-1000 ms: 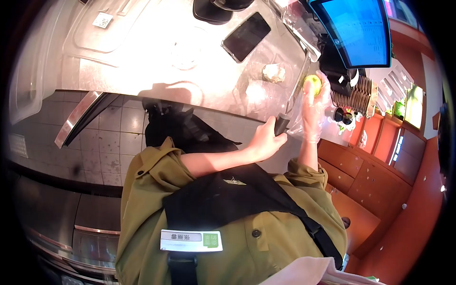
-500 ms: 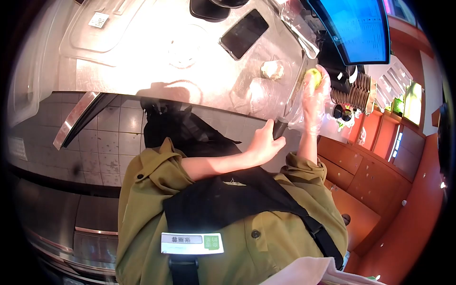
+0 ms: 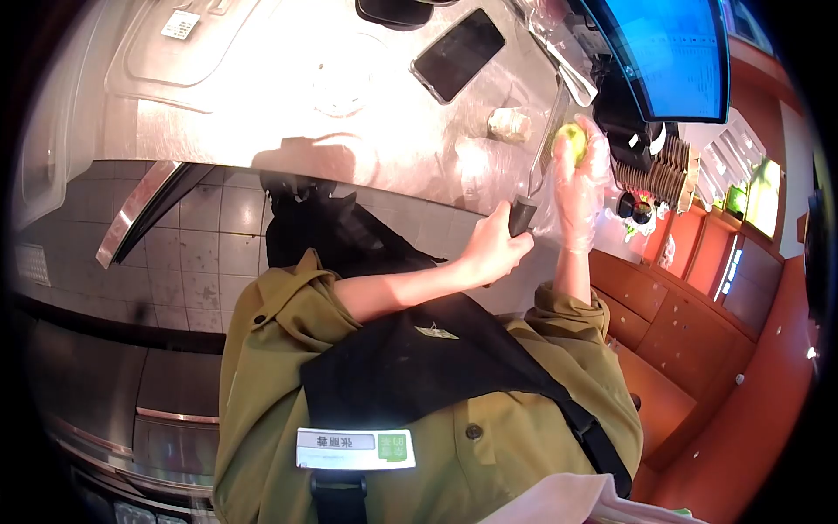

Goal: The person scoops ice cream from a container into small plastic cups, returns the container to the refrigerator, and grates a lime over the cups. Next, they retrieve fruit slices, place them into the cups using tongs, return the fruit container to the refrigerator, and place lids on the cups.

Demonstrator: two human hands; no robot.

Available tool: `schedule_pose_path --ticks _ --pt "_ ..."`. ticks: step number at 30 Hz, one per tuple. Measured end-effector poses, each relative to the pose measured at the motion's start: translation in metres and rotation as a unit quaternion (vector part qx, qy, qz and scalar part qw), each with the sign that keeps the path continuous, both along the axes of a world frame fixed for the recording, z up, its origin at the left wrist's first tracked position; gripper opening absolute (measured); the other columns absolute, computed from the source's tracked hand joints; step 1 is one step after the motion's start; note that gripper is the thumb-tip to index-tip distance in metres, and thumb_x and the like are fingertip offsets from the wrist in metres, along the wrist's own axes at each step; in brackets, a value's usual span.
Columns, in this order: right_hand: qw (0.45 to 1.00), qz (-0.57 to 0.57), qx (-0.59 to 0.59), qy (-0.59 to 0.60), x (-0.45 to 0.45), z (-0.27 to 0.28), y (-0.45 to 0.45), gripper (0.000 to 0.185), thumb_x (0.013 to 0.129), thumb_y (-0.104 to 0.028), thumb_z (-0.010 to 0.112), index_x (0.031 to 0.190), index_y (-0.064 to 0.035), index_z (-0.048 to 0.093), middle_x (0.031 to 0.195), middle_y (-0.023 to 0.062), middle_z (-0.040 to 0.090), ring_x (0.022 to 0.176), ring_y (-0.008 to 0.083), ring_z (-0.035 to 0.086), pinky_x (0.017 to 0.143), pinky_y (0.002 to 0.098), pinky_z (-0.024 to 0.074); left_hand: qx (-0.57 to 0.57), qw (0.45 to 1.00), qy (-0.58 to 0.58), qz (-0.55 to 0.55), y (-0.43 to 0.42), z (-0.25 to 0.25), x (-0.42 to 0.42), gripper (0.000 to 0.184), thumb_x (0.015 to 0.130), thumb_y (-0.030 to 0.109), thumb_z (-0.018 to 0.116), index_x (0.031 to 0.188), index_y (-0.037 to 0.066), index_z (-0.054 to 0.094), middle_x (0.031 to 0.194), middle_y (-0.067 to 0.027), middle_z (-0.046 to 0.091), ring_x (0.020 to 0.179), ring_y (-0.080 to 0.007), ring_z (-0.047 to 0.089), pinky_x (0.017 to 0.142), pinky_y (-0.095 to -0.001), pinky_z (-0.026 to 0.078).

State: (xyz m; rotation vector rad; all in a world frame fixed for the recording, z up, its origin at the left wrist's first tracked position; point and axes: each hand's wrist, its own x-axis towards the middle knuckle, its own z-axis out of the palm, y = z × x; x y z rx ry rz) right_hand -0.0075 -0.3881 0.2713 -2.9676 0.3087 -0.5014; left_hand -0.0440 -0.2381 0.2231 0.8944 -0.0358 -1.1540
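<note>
My left hand [image 3: 496, 249], ungloved, is wrapped round the black handle [image 3: 522, 215] of a knife. Its narrow metal blade [image 3: 535, 166] points away from me, beside the fruit. My right hand [image 3: 580, 179] wears a clear plastic glove and grips a yellow-green fruit [image 3: 572, 140], which looks like a lime; fingers cover part of it. Whether the blade touches the fruit I cannot tell. Left of the blade, on the metal counter [image 3: 393, 131], lie clear plastic film [image 3: 478, 166] and a small pale wrapped lump [image 3: 510, 125].
A black phone [image 3: 458, 54] lies farther back on the counter. A lit screen [image 3: 668, 61] stands at the right, above a row of stacked brown items [image 3: 659, 175]. Clear plastic trays [image 3: 188, 52] are at the far left. A metal-edged panel [image 3: 140, 214] juts out below the counter.
The view has shifted slightly. My left hand and the knife handle have moved a little away from me, and the handle is tilted differently. The fruit has come slightly left, nearer the blade.
</note>
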Motion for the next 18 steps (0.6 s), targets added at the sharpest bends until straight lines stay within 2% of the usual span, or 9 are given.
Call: schedule_pose_path --ticks 4,5,8,9,10,12,14,17,18 --pt "0.999 -0.043 0.02 -0.023 0.011 0.002 0.001 0.03 0.079 -0.016 0.059 0.106 -0.0048 0.054 0.091 0.0141 0.057 0.081 0.0274 0.058 0.072 0.0335 0.0461 0.006 1.0 0.01 -0.027 0.005 0.004 -0.002 0.048 0.077 0.014 0.052 0.113 -0.009 0.032 0.054 -0.0069 0.05 0.042 -0.0112 0.047 0.035 -0.0262 0.037" --pt "0.998 -0.032 -0.047 -0.016 0.007 0.0 -0.005 0.03 0.079 -0.015 0.059 0.106 -0.0043 0.054 0.091 0.0142 0.057 0.081 0.0275 0.058 0.072 0.0339 0.0461 0.003 1.0 0.011 -0.023 0.005 0.004 0.0 0.048 0.077 0.014 0.052 0.114 -0.009 0.031 0.054 -0.0069 0.05 0.042 -0.0111 0.047 0.035 -0.0261 0.037" --pt "1.0 -0.014 0.005 -0.001 -0.001 -0.004 -0.007 0.03 0.08 -0.015 0.058 0.107 -0.0044 0.053 0.092 0.0148 0.057 0.082 0.0278 0.057 0.073 0.0349 0.0454 -0.001 1.0 0.017 -0.011 0.003 0.003 0.001 0.05 0.077 0.014 0.052 0.116 -0.009 0.03 0.054 -0.0065 0.05 0.042 -0.011 0.047 0.034 -0.0255 0.036" --pt "0.999 -0.012 -0.039 -0.009 0.004 0.0 -0.004 0.03 0.079 -0.014 0.058 0.108 -0.0049 0.053 0.093 0.0151 0.056 0.083 0.028 0.057 0.074 0.0357 0.0451 0.006 1.0 0.004 -0.003 0.002 0.002 -0.003 0.05 0.077 0.014 0.052 0.116 -0.009 0.03 0.054 -0.0064 0.05 0.042 -0.0109 0.047 0.034 -0.0254 0.036" --pt "0.998 -0.058 0.03 -0.025 0.009 -0.001 -0.006 0.031 0.079 -0.015 0.058 0.107 -0.0049 0.054 0.094 0.015 0.056 0.083 0.0279 0.057 0.073 0.0356 0.0452 0.012 1.0 -0.007 0.002 0.001 0.001 -0.009 0.05 0.077 0.014 0.052 0.116 -0.009 0.031 0.054 -0.0063 0.05 0.042 -0.0109 0.047 0.034 -0.0253 0.036" --pt "0.997 -0.077 0.01 -0.023 0.006 -0.002 -0.013 0.03 0.078 -0.014 0.058 0.107 -0.0049 0.054 0.094 0.0143 0.057 0.082 0.0272 0.057 0.072 0.0356 0.0457 0.015 1.0 -0.011 0.003 -0.002 0.002 -0.009 0.051 0.077 0.015 0.053 0.116 -0.009 0.031 0.054 -0.0062 0.05 0.042 -0.0109 0.047 0.034 -0.0253 0.037" --pt "1.0 -0.003 0.009 -0.009 -0.001 -0.004 -0.007 0.03 0.079 -0.013 0.058 0.107 -0.0051 0.053 0.093 0.0139 0.057 0.08 0.0266 0.057 0.071 0.0349 0.0459 0.013 1.0 0.006 -0.008 -0.002 0.0 -0.004 0.052 0.077 0.015 0.053 0.116 -0.009 0.031 0.055 -0.0063 0.051 0.042 -0.0109 0.047 0.036 -0.0256 0.038" --pt "0.997 -0.037 0.055 -0.026 0.005 -0.003 -0.004 0.028 0.079 -0.013 0.058 0.106 -0.004 0.054 0.091 0.0139 0.057 0.08 0.0248 0.058 0.07 0.0322 0.0464 0.011 1.0 -0.015 0.015 -0.001 -0.001 -0.01 0.052 0.077 0.015 0.054 0.117 -0.009 0.031 0.054 -0.0063 0.051 0.042 -0.011 0.047 0.035 -0.0257 0.038" --pt "0.996 -0.053 0.071 -0.024 0.006 -0.001 -0.003 0.028 0.079 -0.013 0.058 0.106 -0.0038 0.054 0.091 0.0139 0.057 0.08 0.0245 0.058 0.07 0.0317 0.0465 0.019 1.0 0.001 0.009 0.0 0.001 -0.01 0.043 0.076 0.014 0.054 0.107 -0.007 0.033 0.054 -0.008 0.051 0.043 -0.0126 0.05 0.037 -0.0271 0.04"
